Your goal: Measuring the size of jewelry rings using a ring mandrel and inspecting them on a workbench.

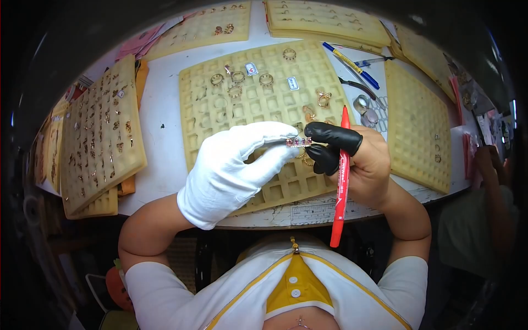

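Note:
My left hand (223, 168), in a white glove, is closed in a pinch on the left side of a ring (298, 142) set with pinkish-red stones. Black finger cots cover the thumb and forefinger of my right hand (369, 165), whose tips close at the ring's right side. A red marker pen (342, 190) lies steeply across that same hand, held against its fingers. Below both hands is a pale yellow tray (192, 140) of square pockets. Several rings stand in it, one a round band (266, 80); a gold-coloured ring (324, 99) sits near its right side.
White labels (292, 83) lie on the tray. Right of it are a blue-and-yellow pen (352, 65), dark tweezers (360, 88) and metal rings (361, 103). Other trays stand left (135, 118), right (418, 126) and behind. A steel ruler (313, 210) runs along the table's front edge.

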`<state>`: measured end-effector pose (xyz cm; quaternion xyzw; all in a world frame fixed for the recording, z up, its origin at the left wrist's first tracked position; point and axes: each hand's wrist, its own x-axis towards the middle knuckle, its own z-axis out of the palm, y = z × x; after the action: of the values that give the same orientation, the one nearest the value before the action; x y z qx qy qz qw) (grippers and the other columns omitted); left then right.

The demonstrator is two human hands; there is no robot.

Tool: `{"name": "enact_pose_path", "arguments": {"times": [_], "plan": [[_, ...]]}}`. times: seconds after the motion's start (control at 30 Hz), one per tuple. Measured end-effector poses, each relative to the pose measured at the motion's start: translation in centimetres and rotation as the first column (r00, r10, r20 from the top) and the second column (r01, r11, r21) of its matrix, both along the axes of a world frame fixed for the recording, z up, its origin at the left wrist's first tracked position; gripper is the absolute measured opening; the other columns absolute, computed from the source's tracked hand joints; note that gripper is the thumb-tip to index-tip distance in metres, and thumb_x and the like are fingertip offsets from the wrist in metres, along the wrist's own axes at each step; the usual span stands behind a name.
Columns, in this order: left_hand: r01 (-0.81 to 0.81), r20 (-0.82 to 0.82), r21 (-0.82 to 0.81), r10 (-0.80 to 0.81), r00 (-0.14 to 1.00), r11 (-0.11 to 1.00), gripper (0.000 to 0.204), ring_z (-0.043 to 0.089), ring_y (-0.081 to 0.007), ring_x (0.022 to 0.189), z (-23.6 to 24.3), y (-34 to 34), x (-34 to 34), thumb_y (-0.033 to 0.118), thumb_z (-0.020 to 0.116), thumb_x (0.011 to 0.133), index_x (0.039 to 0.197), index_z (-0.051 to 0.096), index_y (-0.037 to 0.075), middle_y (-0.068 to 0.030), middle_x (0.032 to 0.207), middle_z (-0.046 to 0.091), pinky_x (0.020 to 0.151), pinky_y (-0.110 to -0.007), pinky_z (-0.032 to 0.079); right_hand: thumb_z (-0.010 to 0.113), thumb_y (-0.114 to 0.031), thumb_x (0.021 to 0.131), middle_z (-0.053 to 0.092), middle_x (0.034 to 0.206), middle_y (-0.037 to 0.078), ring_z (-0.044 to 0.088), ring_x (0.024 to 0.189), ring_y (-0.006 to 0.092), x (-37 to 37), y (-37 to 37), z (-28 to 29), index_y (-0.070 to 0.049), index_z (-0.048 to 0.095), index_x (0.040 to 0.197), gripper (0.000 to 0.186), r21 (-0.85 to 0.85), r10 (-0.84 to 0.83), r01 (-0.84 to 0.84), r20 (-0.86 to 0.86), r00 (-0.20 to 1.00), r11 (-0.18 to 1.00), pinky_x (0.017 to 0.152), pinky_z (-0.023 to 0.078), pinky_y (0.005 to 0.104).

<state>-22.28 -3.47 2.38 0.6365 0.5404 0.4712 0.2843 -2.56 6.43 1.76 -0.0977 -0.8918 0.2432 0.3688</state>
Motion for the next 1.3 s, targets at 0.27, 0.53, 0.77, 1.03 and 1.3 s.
{"name": "enact_pose_path", "arguments": {"times": [0.27, 0.53, 0.77, 1.03, 1.3], "plan": [[-0.026, -0.228, 0.137, 0.057, 0.972, 0.990, 0.022, 0.066, -0.0166, 0.075, 0.6, 0.0, 0.0, -0.001, 0.070, 0.077, 0.098, 0.066, 0.002, -0.0097, 0.086, 0.069, 0.068, -0.027, 0.051, 0.076, -0.008, 0.070, 0.050, 0.055, 0.005, 0.045, 0.045, 0.0222, -0.7, 0.3, -0.4, -0.004, 0.065, 0.111, 0.043, 0.132, -0.059, 0.068, -0.073, 0.996, 0.989, 0.044, 0.034, 0.0337], [0.005, -0.117, 0.012, -0.003, 0.993, 1.000, 0.035, 0.064, -0.0121, 0.090, 0.1, -0.1, 0.1, 0.000, 0.070, 0.080, 0.114, 0.060, -0.002, -0.0090, 0.101, 0.068, 0.079, -0.026, 0.052, 0.074, -0.007, 0.076, 0.066, 0.072, 0.012, 0.061, 0.054, 0.0227, -0.9, -0.3, -0.4, -0.001, 0.067, 0.104, 0.030, -0.181, 0.008, -0.040, -0.178, 0.984, 0.983, 0.051, 0.046, 0.0294], [0.029, 0.033, -0.172, -0.024, 0.999, 0.985, 0.021, 0.063, -0.0106, 0.081, 1.1, -0.4, 0.1, 0.003, 0.065, 0.087, 0.107, 0.065, -0.002, -0.0078, 0.094, 0.069, 0.073, -0.024, 0.051, 0.073, -0.003, 0.078, 0.070, 0.081, 0.013, 0.067, 0.064, 0.0173, -0.4, -0.5, 0.0, 0.001, 0.066, 0.107, 0.029, -0.326, 0.051, -0.092, -0.133, 0.990, 0.941, 0.057, 0.050, 0.0262], [0.050, -0.185, 0.014, -0.047, 0.982, 0.999, 0.021, 0.064, -0.0111, 0.085, 0.9, -0.3, -0.3, 0.001, 0.066, 0.086, 0.106, 0.064, -0.003, -0.0093, 0.094, 0.069, 0.077, -0.024, 0.051, 0.072, -0.002, 0.078, 0.068, 0.077, 0.014, 0.065, 0.061, 0.0194, -0.5, -0.5, -0.1, 0.000, 0.066, 0.106, 0.029, -0.344, 0.017, -0.053, -0.108, 0.994, 0.937, 0.055, 0.049, 0.0270], [0.000, -0.125, -0.002, -0.001, 0.992, 1.000, 0.021, 0.064, -0.0116, 0.086, 0.8, -0.3, -0.1, 0.003, 0.069, 0.084, 0.104, 0.066, -0.002, -0.0086, 0.095, 0.069, 0.077, -0.026, 0.051, 0.072, 0.000, 0.078, 0.069, 0.078, 0.013, 0.066, 0.063, 0.0192, -0.2, -0.4, 0.0, -0.001, 0.066, 0.108, 0.031, -0.365, 0.026, -0.052, -0.075, 0.997, 0.930, 0.057, 0.050, 0.0274]]}}
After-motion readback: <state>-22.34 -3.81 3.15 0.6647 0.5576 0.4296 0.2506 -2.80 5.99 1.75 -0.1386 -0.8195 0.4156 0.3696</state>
